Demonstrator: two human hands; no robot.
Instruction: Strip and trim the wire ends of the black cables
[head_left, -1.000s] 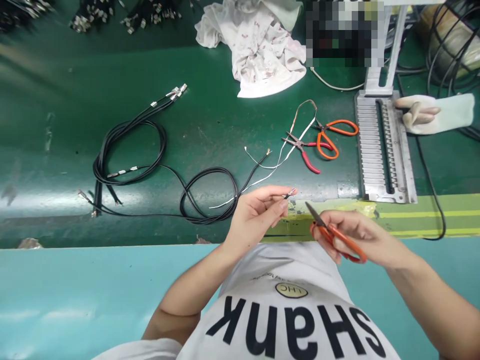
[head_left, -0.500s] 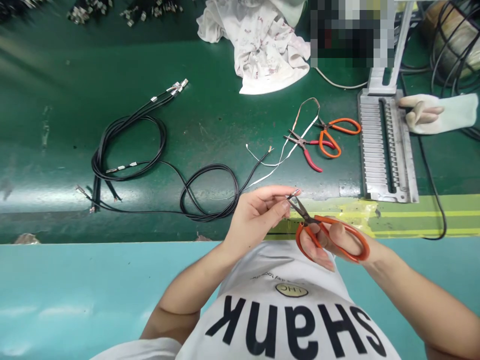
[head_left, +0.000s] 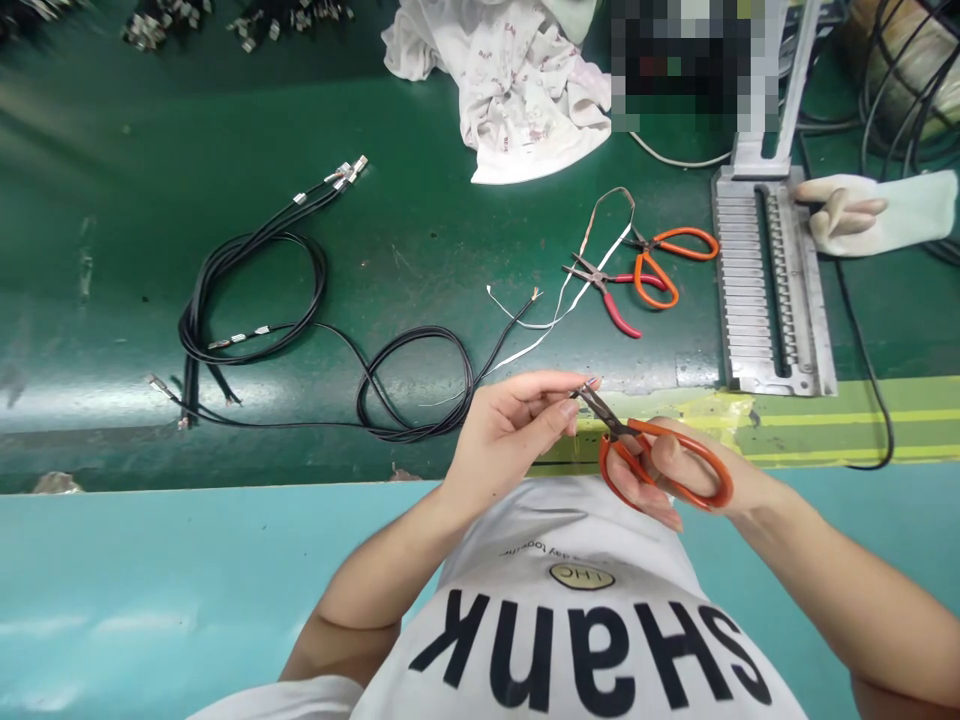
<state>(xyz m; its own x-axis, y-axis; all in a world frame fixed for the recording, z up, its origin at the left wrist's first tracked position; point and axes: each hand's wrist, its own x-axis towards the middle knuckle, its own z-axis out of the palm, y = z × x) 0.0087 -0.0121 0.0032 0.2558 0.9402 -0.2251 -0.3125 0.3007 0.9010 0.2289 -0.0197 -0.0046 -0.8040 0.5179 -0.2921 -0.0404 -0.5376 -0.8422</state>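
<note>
My left hand (head_left: 514,430) pinches the stripped end of a thin black wire (head_left: 579,393) between thumb and fingertips, just above the bench edge. My right hand (head_left: 675,475) holds orange-handled scissors (head_left: 694,452) with fingers through the loops. The scissor blades (head_left: 600,410) sit at the wire tip, touching or nearly touching it. Fingers partly hide the exact contact. Loops of black cable (head_left: 416,345) lie on the green bench (head_left: 112,200) beyond my hands.
Red-handled pliers (head_left: 619,315), a second pair of orange scissors (head_left: 652,290) and white wire (head_left: 577,300) lie ahead. To the right stands a slotted metal jig (head_left: 765,280) with a white glove (head_left: 847,215) at it. A crumpled cloth (head_left: 510,80) and piles of metal terminals (head_left: 247,20) lie at the back.
My right hand has brought the scissors up and left, from below the wire end to its tip. The scissors have turned, and my left hand has barely moved.
</note>
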